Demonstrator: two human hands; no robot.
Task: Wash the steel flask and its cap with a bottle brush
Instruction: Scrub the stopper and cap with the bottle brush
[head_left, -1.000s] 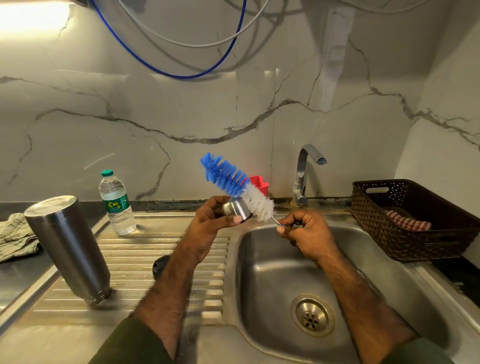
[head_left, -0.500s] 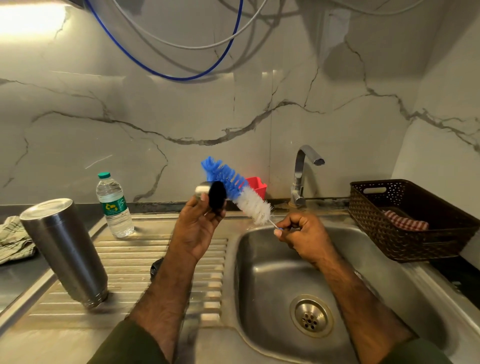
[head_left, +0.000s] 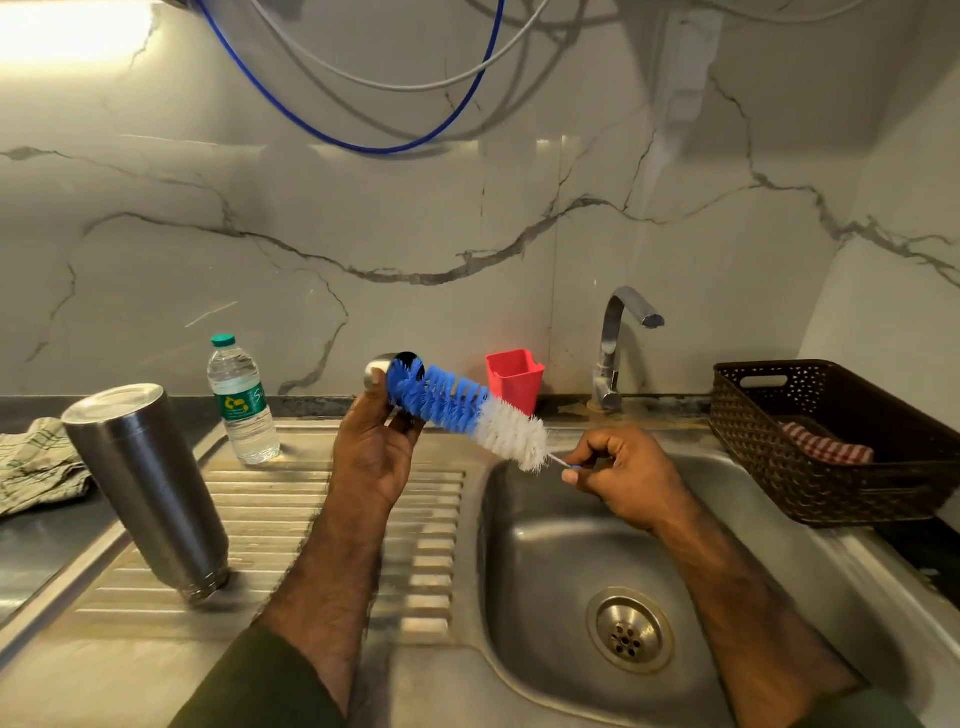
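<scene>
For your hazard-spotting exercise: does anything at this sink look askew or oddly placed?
Yes. The steel flask stands upside down on the draining board, mouth down, and appears to lean left in this wide-angle view. No spill or damage shows.

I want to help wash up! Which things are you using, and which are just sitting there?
Using: steel flask, its cap in the left hand, bottle brush in the right hand, sink.
Just sitting: water bottle, red cup, basket, cloth.
</scene>
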